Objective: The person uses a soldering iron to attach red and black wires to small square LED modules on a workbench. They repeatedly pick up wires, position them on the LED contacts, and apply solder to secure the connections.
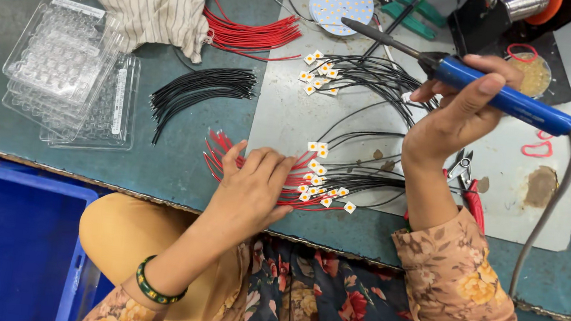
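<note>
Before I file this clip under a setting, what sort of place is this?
Probably a small electronics assembly bench: the right hand holds a blue-handled soldering iron, the left hand rests on red wires joined to small white LED chips.

A worn teal workbench point(182, 165) (edge chipped) stands above a blue crate point(10, 240), evenly lit.

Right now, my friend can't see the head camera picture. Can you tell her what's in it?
A person's right hand holds a blue-handled soldering iron above a grey mat, while the left hand presses on red wires with small white squares. Bundles of black wires and clear plastic trays lie nearby.
</note>
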